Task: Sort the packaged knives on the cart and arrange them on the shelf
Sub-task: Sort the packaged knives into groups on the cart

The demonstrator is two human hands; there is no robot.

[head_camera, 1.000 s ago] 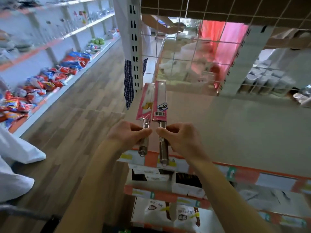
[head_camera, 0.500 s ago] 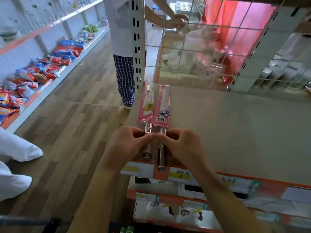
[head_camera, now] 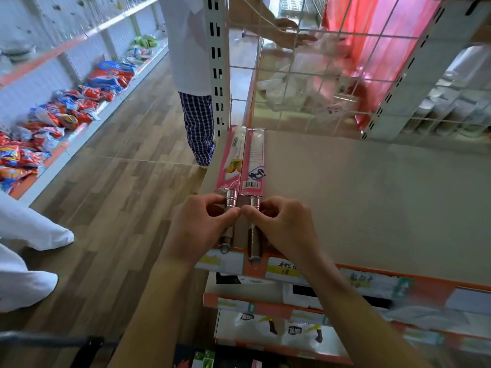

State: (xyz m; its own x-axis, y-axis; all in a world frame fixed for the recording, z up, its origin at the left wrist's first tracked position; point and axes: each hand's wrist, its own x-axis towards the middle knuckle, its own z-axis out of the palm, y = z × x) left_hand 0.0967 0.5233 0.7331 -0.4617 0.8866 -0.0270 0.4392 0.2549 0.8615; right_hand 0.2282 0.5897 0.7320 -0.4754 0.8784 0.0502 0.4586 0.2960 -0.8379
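Observation:
Two packaged knives lie side by side at the left end of the beige shelf (head_camera: pixel 358 197), pink sleeves pointing away from me and steel handles toward the front edge. My left hand (head_camera: pixel 202 227) pinches the handle of the left knife (head_camera: pixel 231 160). My right hand (head_camera: pixel 287 229) pinches the handle of the right knife (head_camera: pixel 253 166), which shows a barcode. My thumbs meet between the two handles. The cart (head_camera: pixel 87 346) shows only as a dark bar at the bottom left.
A wire grid (head_camera: pixel 318 83) backs the shelf, and a slotted upright (head_camera: pixel 216 62) stands at its left corner. Another person (head_camera: pixel 198 102) stands just beyond that corner, arm reaching behind the grid. Lower shelves (head_camera: pixel 265 306) hold more packaged goods. Snack bags (head_camera: pixel 53 115) line the far aisle shelf.
Both knives came down from a raised hold onto the shelf and slid forward and together. My hands moved closer until the thumbs touch.

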